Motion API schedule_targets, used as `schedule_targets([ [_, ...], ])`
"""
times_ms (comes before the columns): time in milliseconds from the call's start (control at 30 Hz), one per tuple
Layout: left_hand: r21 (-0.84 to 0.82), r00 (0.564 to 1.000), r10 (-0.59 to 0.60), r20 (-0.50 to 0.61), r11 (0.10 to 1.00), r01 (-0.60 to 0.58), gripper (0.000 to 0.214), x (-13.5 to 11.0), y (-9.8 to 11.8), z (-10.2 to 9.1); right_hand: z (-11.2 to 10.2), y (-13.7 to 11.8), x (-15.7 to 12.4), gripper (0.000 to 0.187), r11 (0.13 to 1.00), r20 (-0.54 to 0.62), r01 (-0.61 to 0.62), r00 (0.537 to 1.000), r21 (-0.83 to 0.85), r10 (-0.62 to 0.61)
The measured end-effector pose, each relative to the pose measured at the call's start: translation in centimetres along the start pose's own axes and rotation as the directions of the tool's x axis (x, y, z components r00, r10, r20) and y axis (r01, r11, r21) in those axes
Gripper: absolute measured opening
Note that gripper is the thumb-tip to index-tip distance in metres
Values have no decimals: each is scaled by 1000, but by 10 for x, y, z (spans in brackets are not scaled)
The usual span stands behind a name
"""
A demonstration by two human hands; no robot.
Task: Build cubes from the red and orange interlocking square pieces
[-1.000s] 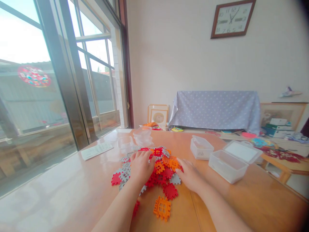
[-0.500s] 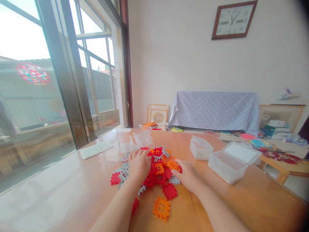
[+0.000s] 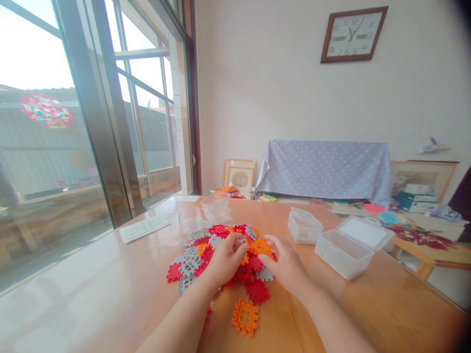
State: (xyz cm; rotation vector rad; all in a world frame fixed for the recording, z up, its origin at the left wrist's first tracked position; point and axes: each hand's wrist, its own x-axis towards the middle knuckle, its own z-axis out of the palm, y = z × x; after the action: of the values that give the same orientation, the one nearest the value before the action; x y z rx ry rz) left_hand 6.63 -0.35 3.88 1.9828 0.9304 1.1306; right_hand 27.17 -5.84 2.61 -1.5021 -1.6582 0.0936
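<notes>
- Since half a second ago, your left hand (image 3: 225, 257) has come up off the flat of the pile of tiles (image 3: 195, 257) and slid right, baring red and grey pieces on the pile's left side; your right hand (image 3: 286, 264) has closed in to meet it
- Both hands now sit at the top of the pile with one orange tile (image 3: 260, 246) between them
- Your right hand is curled, and thumb and fingers seem to nip the tile's right edge
- Your left hand has bent fingers with the tips at the tile's left edge; you cannot tell whether they grip or only touch
- The pile lies on the wooden table (image 3: 110, 294), near you and about the middle; a loose orange tile (image 3: 245, 317) lies nearer still, apart from the pile
- The tiles look like thin, stiff plastic, light, with open lattice middles and notched rims
- Those notches will likely snag on neighbouring pieces, so take a tile by two opposite edges; on the glossy tabletop a loose one may skate
- Your palms hide the pieces beneath them, and your left forearm cuts off the pile's near edge
- To the right stand an open box (image 3: 346, 252) and a smaller box (image 3: 304, 226), whose label is too small to read
- The clear cups (image 3: 217, 208) beyond the pile blur into the window glare
</notes>
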Motion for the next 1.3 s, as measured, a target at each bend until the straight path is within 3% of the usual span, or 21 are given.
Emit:
schedule_targets([
  [100, -251, 989, -84, 122, 961, 113, 29, -3, 4, 9, -5, -15, -5, 47, 1000, 47, 8, 999, 29, -9],
  [167, -355, 982, -118, 145, 921, 163, 27, -3, 5, 12, -9, -20, -7, 49, 1000, 119, 11, 993, 26, -14],
  [367, -410, 973, -160, 168, 886, 217, 24, -2, 5, 11, -26, -33, -11, 76, 992, 276, 123, 955, -27, -111],
  [467, -460, 959, -171, 227, 849, 261, 30, -3, 6, 12, -31, -46, -14, 70, 983, 344, 171, 928, -63, -139],
  [567, -465, 950, -172, 260, 840, 279, 41, -4, 7, 13, -33, -53, -15, 57, 982, 350, 144, 932, -122, -93],
  [733, -217, 988, -67, 138, 971, 96, 40, -4, 4, 8, -43, -33, -14, 34, 965, 394, -29, 910, -261, 133],
  [900, 92, 998, 68, 17, 993, -69, 22, -2, 0, -3, -56, -7, -12, 45, 902, 415, -159, 846, -402, 334],
  [1100, 338, 996, 91, -13, 938, -81, 18, 1, -1, -13, -65, 10, -12, 57, 896, 413, -223, 826, -384, 382],
  [1300, 459, 996, 75, 56, 883, -92, 21, 2, -2, -21, -67, 21, -12, 59, 934, 567, -237, 745, -268, 352],
])
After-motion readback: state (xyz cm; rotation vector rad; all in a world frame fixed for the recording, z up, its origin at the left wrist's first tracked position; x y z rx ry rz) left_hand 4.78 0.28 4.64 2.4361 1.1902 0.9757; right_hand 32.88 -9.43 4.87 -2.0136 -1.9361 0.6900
